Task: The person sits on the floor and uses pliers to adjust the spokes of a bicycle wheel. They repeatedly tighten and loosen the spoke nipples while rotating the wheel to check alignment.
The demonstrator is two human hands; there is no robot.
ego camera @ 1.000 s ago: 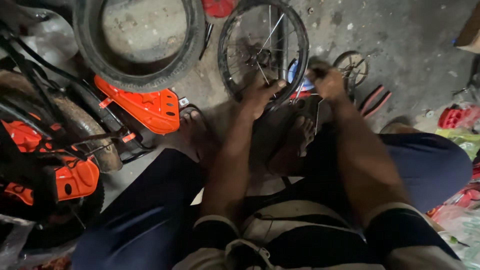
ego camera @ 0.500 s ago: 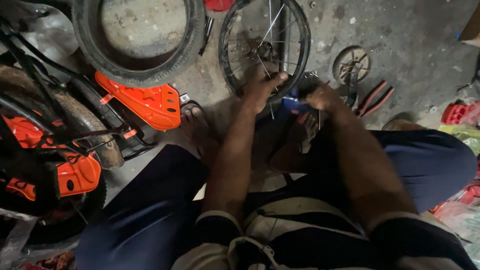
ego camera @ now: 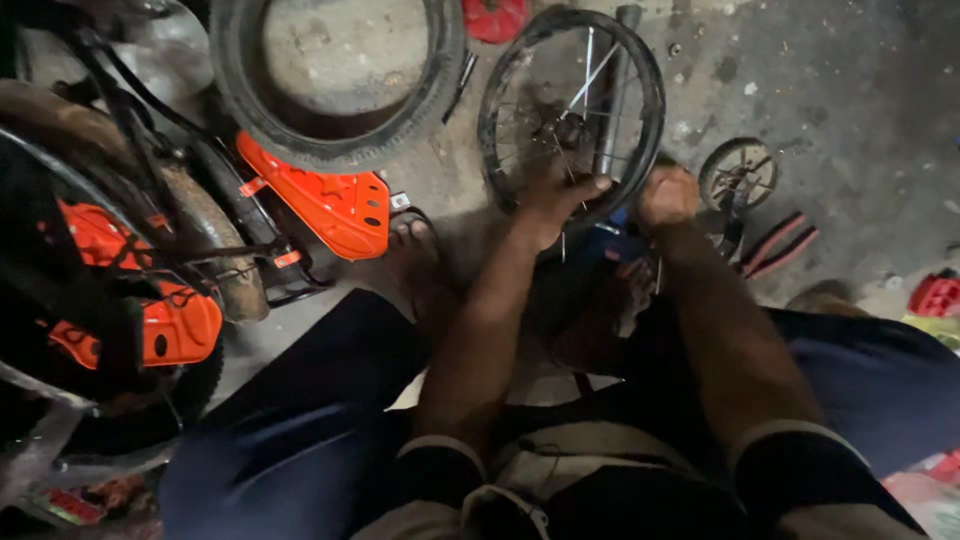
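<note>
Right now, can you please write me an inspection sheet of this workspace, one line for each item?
Surface: bare grey concrete floor, stained and dusty.
Job's things: small spoked wheel with black tyre, lying on the floor; a blue part just below it, unclear what it is.
Clutter: loose black tyre; red-handled pliers; small cog wheel; orange plastic guard.
Grippers: left hand rests on the wheel rim and spokes; right hand is closed in a fist at the rim, what it holds is hidden.
Cables: nothing seen.
Surroundings: small bicycle with orange parts at the left; red things at the right edge.
</note>
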